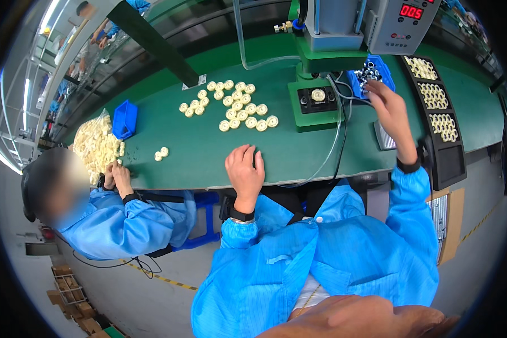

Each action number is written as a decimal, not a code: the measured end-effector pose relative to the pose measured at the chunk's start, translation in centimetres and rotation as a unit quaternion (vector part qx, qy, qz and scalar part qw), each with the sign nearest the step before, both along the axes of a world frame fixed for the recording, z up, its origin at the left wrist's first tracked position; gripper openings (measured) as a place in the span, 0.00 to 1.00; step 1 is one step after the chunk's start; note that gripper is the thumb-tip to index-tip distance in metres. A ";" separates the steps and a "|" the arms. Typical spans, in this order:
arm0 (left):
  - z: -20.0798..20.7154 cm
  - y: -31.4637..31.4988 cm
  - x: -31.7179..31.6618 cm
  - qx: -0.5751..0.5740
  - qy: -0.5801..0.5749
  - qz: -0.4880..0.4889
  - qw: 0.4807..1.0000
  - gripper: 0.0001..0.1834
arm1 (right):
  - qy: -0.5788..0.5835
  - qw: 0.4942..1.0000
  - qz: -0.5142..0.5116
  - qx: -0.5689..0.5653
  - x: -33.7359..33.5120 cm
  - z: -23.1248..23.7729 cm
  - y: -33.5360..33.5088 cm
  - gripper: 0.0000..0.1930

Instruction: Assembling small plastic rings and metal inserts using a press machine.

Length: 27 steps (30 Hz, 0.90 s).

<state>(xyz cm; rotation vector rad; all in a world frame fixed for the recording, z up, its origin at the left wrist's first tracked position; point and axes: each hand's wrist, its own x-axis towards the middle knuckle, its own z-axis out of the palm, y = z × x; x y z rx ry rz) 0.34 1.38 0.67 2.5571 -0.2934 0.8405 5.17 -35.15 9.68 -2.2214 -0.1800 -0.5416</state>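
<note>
My left hand (245, 170) lies flat near the front edge of the green table (315, 158), fingers stretched out and nothing in it. A cluster of round cream plastic wheels (238, 106) sits just beyond it. My right hand (390, 110) reaches over the near side of a blue bin (386, 70) of small shiny metal parts (368, 73). Its fingers are extended and slightly apart, with no part visible in them. Left of the bin, one cream wheel (318, 94) rests in the black fixture (306, 102) of the green press (328, 59).
A black compartment tray (448, 160) of cream parts stands at the right. Clear tubing (333, 147) and dark cables cross the table. A co-worker (135, 222) sits at the left beside a bag of cream parts (93, 143) and another blue bin (125, 119).
</note>
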 end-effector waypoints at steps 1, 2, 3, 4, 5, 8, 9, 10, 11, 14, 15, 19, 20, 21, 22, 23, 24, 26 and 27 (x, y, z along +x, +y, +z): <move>-0.1 0.0 0.0 0.000 0.000 0.003 1.000 0.09 | -0.005 0.992 -0.053 -0.118 -1.5 0.1 -1.1 0.16; 0.0 -0.1 0.1 0.000 0.000 0.002 1.000 0.09 | 0.057 0.980 -0.059 -0.180 -2.8 -1.4 -3.4 0.23; 0.0 -0.1 0.2 0.003 0.004 0.001 1.000 0.10 | 0.058 0.980 -0.059 -0.183 -4.1 -2.8 -4.0 0.23; 0.0 -0.1 0.1 0.007 0.008 0.000 1.000 0.10 | 0.073 0.955 -0.066 -0.278 -5.5 -4.2 -4.3 0.28; 0.1 -0.1 0.0 0.008 0.011 -0.001 1.000 0.10 | 0.088 0.923 -0.073 -0.367 -6.6 -5.5 -4.2 0.34; 0.2 -0.4 0.0 0.025 0.011 0.002 1.000 0.10 | 0.096 0.932 -0.083 -0.341 -7.3 -6.5 -3.2 0.43; 0.2 -0.3 -0.1 0.031 0.011 0.008 0.999 0.10 | 0.081 0.930 -0.092 -0.346 -7.4 -6.8 -3.0 0.44; 0.2 -0.1 -0.1 0.037 0.010 0.015 0.999 0.10 | 0.074 0.927 -0.082 -0.357 -7.0 -7.2 -3.3 0.44; 0.2 -0.1 -0.2 0.042 0.010 0.014 0.999 0.10 | 0.075 0.929 -0.083 -0.352 -7.2 -7.2 -3.5 0.44; -0.1 -0.2 -0.1 0.044 0.016 0.002 0.999 0.11 | 0.133 0.924 -0.073 -0.350 -7.1 -6.3 -3.7 0.43; -0.1 -0.4 -0.1 0.046 0.014 0.008 0.999 0.11 | 0.130 0.926 -0.068 -0.348 -7.4 -6.6 -3.7 0.43; -0.3 -0.4 -0.2 0.044 0.013 -0.002 0.999 0.11 | 0.080 0.928 -0.115 -0.346 -7.9 -7.6 -3.5 0.45; -0.3 -0.4 -0.3 0.046 0.014 0.001 0.999 0.11 | 0.068 0.928 -0.110 -0.349 -7.7 -7.6 -3.6 0.45; -0.2 -0.4 -0.2 0.047 0.014 0.002 0.999 0.12 | 0.055 0.928 -0.108 -0.352 -7.6 -7.6 -3.6 0.45; -0.2 -0.3 -0.2 0.049 0.013 -0.001 0.999 0.12 | 0.056 0.928 -0.112 -0.351 -7.6 -7.5 -3.6 0.45; -0.3 -0.1 -0.2 0.049 0.013 -0.001 0.999 0.11 | 0.067 0.930 -0.105 -0.346 -7.7 -7.4 -3.5 0.45; -0.4 -0.1 -0.1 0.047 0.013 0.000 0.999 0.11 | 0.078 0.931 -0.099 -0.343 -7.6 -7.1 -3.5 0.45; -0.2 -0.1 0.0 0.042 0.012 -0.003 0.999 0.11 | 0.086 0.928 -0.113 -0.345 -7.6 -7.0 -3.3 0.44; -0.2 -0.1 0.0 0.040 0.014 -0.003 0.999 0.11 | 0.096 0.925 -0.124 -0.346 -7.6 -7.0 -3.1 0.43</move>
